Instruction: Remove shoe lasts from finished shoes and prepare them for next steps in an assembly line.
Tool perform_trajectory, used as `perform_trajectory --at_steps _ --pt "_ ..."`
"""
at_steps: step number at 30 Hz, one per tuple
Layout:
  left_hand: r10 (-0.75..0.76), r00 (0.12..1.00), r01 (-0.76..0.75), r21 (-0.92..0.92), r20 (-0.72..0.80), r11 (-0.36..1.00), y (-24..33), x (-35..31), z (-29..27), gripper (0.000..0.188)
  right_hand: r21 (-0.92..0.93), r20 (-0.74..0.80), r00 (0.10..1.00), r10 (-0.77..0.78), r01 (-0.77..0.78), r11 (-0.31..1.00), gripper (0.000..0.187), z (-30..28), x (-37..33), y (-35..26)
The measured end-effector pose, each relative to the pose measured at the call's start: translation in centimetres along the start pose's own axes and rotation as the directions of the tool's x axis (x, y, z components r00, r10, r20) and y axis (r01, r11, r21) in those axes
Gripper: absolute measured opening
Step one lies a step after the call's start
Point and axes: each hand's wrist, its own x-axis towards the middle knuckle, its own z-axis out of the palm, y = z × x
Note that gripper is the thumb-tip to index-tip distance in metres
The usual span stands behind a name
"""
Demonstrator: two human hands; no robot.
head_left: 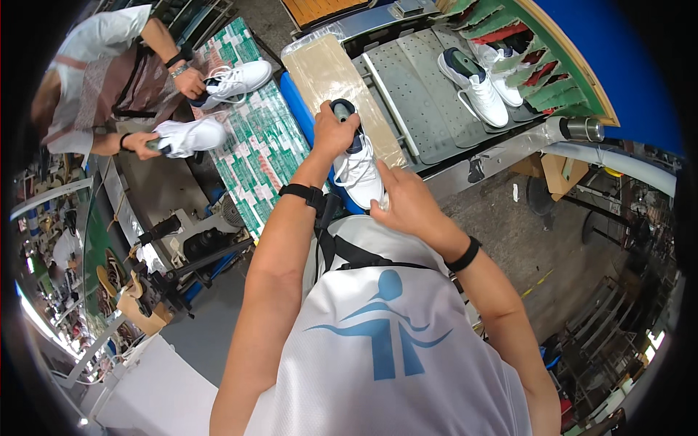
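Note:
A white lace-up sneaker (357,173) with a dark lining lies in front of me, its heel away from me and its toe toward my body. My left hand (336,136) is closed round its heel and collar. Along the toe's right side, my right hand (413,201) has its thumb and forefinger spread, touching or almost touching the upper; its other fingers are partly hidden. Beneath the sneaker is a tan-covered board (331,69) beside a blue edge.
White sneakers (486,100) stand on a perforated grey conveyor (414,65) by ragged green and red flaps (534,65). At left, a co-worker (109,80) holds two white sneakers over a green-and-white patterned table (265,145). A metal cylinder (584,130) sticks out at the conveyor's right edge.

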Motion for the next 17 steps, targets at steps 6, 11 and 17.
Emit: perform_trajectory --at_steps 6,11,17 --pt "-0.014 1.0 0.014 0.059 0.0 0.998 1.9 -1.3 -0.6 0.093 -0.108 0.015 1.0 -0.012 0.014 0.994 0.077 -0.4 -1.4 0.4" --pt "0.001 1.0 -0.001 0.019 0.007 1.0 1.9 -1.4 -0.8 0.095 -0.193 0.042 0.991 0.124 -0.114 0.975 0.081 0.3 1.1 -1.3" --pt "-0.033 0.999 0.032 0.058 0.008 0.998 2.6 -1.7 -0.9 0.097 -0.163 0.124 0.987 -0.099 0.119 0.979 0.086 1.0 2.1 -2.2"
